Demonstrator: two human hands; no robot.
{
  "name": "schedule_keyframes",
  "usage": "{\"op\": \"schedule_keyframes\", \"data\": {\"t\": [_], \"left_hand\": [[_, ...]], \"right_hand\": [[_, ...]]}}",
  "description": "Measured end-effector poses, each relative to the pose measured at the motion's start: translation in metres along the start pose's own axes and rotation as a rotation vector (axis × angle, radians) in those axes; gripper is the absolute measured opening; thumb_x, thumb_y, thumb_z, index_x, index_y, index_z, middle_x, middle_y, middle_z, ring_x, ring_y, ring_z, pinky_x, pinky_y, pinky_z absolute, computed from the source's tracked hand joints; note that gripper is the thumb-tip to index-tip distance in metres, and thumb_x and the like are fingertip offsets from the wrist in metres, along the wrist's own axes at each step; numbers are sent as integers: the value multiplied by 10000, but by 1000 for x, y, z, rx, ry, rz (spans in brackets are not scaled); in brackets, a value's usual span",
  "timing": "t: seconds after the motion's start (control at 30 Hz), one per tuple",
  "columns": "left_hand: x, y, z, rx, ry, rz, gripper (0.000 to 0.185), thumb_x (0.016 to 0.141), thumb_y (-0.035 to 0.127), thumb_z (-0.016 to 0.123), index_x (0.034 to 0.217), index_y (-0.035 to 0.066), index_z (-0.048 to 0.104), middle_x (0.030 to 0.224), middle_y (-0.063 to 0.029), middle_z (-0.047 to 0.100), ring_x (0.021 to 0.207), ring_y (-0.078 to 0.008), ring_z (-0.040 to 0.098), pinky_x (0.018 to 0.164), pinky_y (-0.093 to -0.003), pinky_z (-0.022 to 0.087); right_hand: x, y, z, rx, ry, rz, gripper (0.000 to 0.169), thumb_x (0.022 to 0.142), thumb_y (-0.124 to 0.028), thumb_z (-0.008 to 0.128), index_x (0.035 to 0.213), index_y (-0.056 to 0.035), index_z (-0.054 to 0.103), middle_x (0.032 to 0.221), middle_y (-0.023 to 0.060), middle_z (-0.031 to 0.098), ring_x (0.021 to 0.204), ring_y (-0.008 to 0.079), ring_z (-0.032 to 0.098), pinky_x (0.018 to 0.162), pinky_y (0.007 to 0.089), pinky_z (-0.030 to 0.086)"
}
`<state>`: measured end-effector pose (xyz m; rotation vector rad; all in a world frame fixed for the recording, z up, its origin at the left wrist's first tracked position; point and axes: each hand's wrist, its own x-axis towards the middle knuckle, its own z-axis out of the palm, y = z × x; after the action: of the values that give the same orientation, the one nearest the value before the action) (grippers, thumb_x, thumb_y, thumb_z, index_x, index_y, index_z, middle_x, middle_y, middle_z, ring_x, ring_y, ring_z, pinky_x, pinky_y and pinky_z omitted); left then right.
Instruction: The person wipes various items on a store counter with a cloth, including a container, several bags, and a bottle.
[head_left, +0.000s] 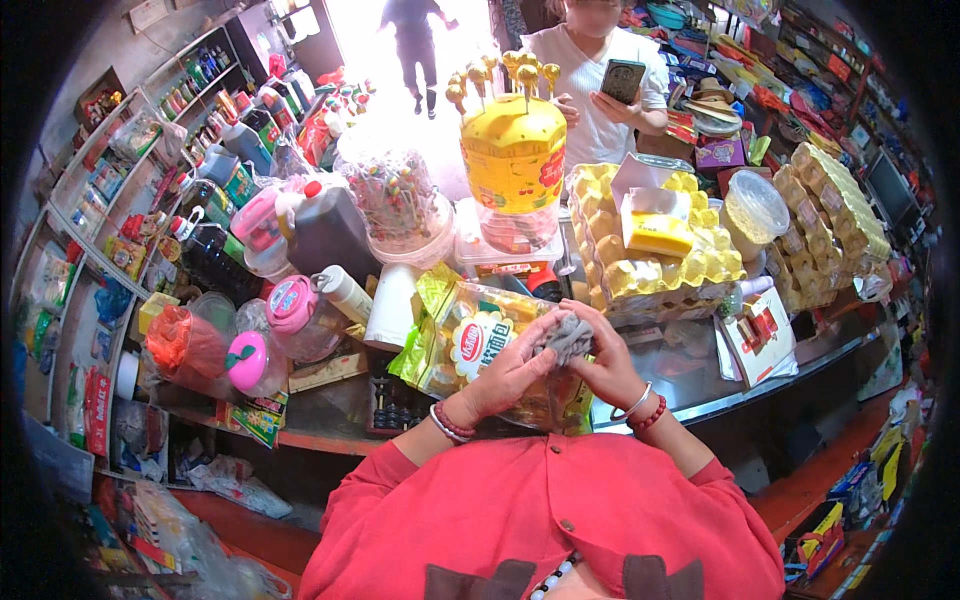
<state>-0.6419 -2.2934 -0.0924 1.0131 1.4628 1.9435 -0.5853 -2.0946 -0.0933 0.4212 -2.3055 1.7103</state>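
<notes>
Between my two hands is a crumpled grey cloth (568, 341), bunched into a wad. My left hand (517, 356) presses on it from the left, and my right hand (606, 349) cups its right side. Beneath them, a large yellow-green plastic bag of bread (439, 349) lies slanted on the counter. It bears printed writing. Part of the bag is hidden under my hands and forearms. Left of the bag stands a white paper-like roll (394, 304), and an abacus (390, 409) sits near the counter's front edge.
Egg trays (652, 277) with a small yellow box (656, 232) stand right of my hands. Ahead is a yellow lollipop tub (514, 154). A dark jug (334, 229) and pink-lidded jars (292, 304) crowd the left. Across the counter a person (600, 90) holds a phone (622, 81).
</notes>
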Motion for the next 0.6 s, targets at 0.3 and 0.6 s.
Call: {"op": "schedule_keyframes", "data": {"t": [0.3,0.6], "left_hand": [[55,36,-65,324,533,260,506,1043,214,556,1443,-23,356,1286,-98,537,1200,-171,521,1049,-323,430],[178,96,-131,114,517,183,884,919,480,702,1474,-54,267,1398,-201,481,1332,-259,472,1132,-367,366]], "right_hand": [[93,-18,-16,314,424,-169,432,843,74,505,1262,-27,533,1033,24,609,947,115,615,834,270,524],[266,-7,-44,179,619,-278,420,812,-217,682,1156,13,614,1007,137,667,920,227,652,845,349,532]]}}
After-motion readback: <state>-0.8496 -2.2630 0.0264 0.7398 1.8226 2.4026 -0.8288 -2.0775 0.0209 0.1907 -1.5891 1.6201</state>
